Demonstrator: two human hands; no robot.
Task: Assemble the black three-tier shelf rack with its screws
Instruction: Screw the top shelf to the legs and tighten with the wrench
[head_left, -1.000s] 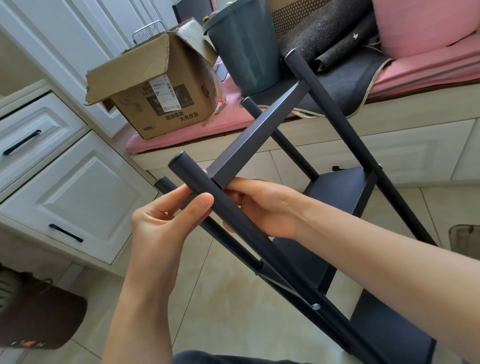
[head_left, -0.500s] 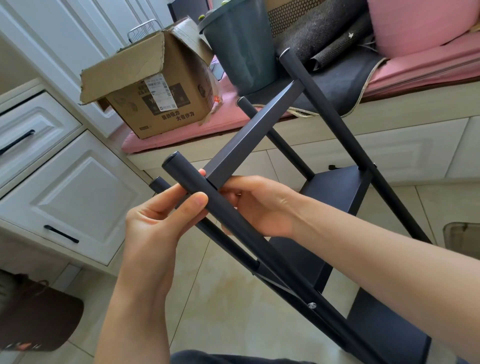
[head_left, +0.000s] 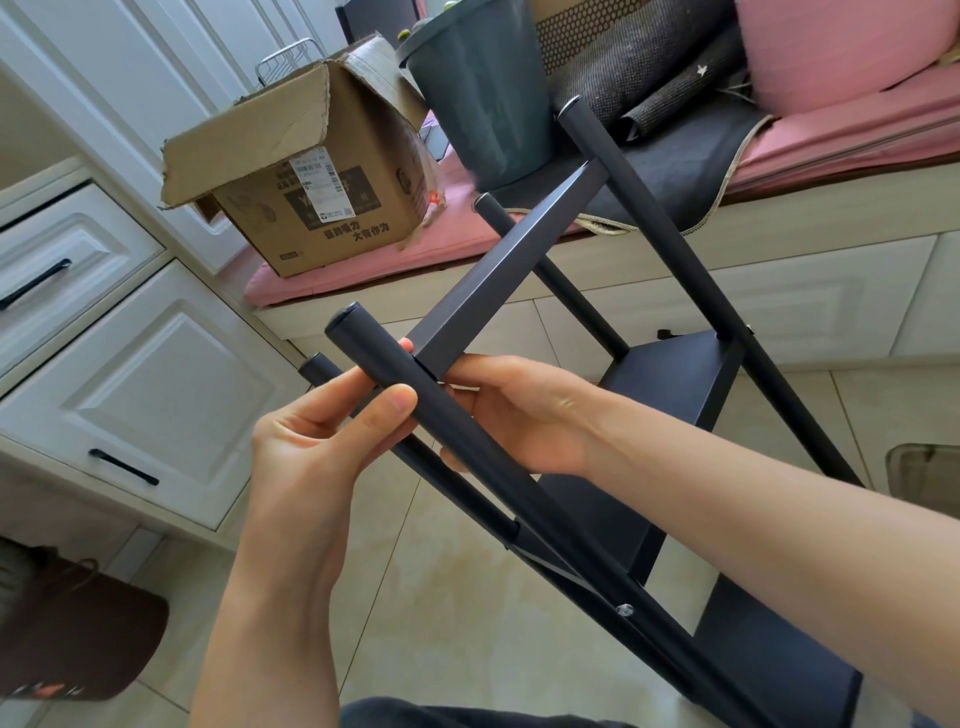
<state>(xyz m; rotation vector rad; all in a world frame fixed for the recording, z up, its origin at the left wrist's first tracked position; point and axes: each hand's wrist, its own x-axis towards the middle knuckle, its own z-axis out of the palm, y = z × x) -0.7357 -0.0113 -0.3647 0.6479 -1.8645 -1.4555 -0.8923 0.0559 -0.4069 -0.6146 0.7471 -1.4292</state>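
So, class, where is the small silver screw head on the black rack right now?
In the head view, the small silver screw head sits low and right of centre on the nearest round black metal post, below both hands, where a flat black shelf joins it.

On the cardboard box in the upper left of the frame, a white shipping label and dark printed Chinese characters are seen, but too blurred to be read.

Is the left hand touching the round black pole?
Touching. In the head view, the left hand pinches the round black pole near its top, thumb lying across the front of it.
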